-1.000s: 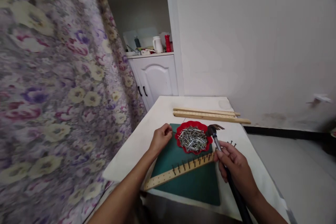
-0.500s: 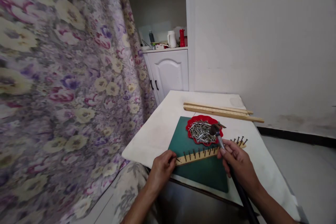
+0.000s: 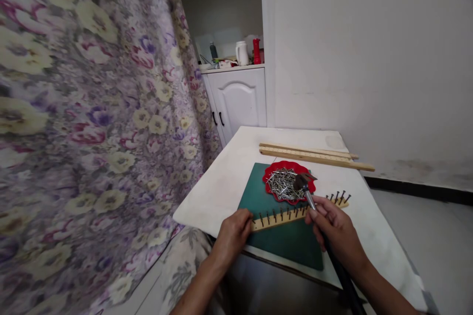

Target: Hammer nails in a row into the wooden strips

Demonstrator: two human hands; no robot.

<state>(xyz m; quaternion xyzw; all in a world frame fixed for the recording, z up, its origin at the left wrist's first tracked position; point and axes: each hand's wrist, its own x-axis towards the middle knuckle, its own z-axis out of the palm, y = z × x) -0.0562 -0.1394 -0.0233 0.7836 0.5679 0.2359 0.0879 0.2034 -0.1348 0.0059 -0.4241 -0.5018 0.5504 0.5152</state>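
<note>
A pale wooden strip [image 3: 268, 222] lies across a green mat [image 3: 286, 246], with several dark nails [image 3: 274, 216] standing up in a row along it. At its left end my left hand [image 3: 236, 229] is closed in a pinch, its fingertips on a nail [image 3: 253, 221] that leans over the wood. My right hand [image 3: 334, 221] grips a hammer [image 3: 309, 198] by the upper shaft, the dark handle running down towards me. The hammer head hovers in front of a red scalloped dish [image 3: 269, 192] full of loose silvery nails [image 3: 284, 184]. My right hand hides part of the strip.
Several more wooden strips [image 3: 306, 153] lie at the back of the white-covered table [image 3: 221, 182]. A floral curtain [image 3: 111, 133] hangs close on the left. A wall [image 3: 369, 59] rises behind, beside a white cabinet [image 3: 240, 98] holding a jug [image 3: 242, 53].
My left hand has shifted slightly right and up at the strip's end, and the leaning nail looks more upright. The hammer head has turned a little; my right hand stays nearly in place.
</note>
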